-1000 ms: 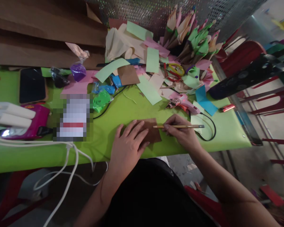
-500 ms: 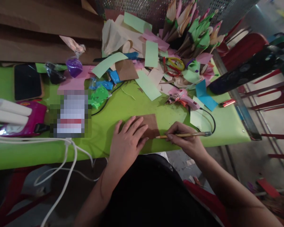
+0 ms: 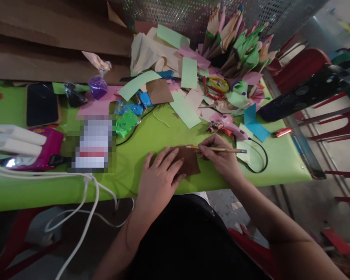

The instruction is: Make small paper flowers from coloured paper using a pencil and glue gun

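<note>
Person seated at green surface (image 3: 169,132), working near its front edge. Left hand (image 3: 160,179) lying flat, fingers spread, pressing down on brown paper piece (image 3: 189,161) — prob. to stop it sliding under the pencil. No closed grip there, palm open on the sheet. Right hand (image 3: 220,157) pinching a pencil (image 3: 218,149) w/ thumb + fingers closed round the shaft; pencil lying nearly level, tip touching the paper's upper edge, blunt end pointing right. Looks like marking or tracing along that edge.

Brown paper sitting just in front of the person's body, between the two hands.

Behind: pink glue gun (image 3: 228,126) w/ black cord looping beside right hand; scissors (image 3: 216,85) among cut paper strips, green/pink/blue; bunch of paper flowers (image 3: 236,42) standing upright at the back. Phone (image 3: 41,104) lying far left, white cables (image 3: 84,202) hanging off front edge.
</note>
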Tool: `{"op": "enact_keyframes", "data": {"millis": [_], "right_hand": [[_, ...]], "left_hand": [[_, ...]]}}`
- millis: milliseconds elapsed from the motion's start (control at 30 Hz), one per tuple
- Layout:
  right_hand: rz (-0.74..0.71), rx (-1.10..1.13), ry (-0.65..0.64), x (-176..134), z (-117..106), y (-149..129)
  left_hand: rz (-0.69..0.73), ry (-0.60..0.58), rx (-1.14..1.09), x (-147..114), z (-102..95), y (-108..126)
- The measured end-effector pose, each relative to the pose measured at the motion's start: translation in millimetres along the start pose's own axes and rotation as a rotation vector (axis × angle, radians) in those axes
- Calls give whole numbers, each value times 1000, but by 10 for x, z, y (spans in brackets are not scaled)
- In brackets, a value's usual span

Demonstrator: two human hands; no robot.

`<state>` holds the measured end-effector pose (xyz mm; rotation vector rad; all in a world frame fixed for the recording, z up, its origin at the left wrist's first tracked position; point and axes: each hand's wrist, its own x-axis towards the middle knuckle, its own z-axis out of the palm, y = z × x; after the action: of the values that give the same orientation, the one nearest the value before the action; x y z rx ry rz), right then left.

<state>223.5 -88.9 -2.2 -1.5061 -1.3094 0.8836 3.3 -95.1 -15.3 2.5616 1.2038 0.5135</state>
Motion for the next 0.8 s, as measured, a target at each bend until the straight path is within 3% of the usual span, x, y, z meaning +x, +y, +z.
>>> {"op": "enact_keyframes", "data": {"millis": [500, 800], "right_hand": [[-4, -72, -32, -2, -12, 29], [13, -65, -109, -227, -101, -55]], "left_hand": [[4, 12, -5, -1, 6, 8], [-8, -10, -6, -11, 5, -2]]}}
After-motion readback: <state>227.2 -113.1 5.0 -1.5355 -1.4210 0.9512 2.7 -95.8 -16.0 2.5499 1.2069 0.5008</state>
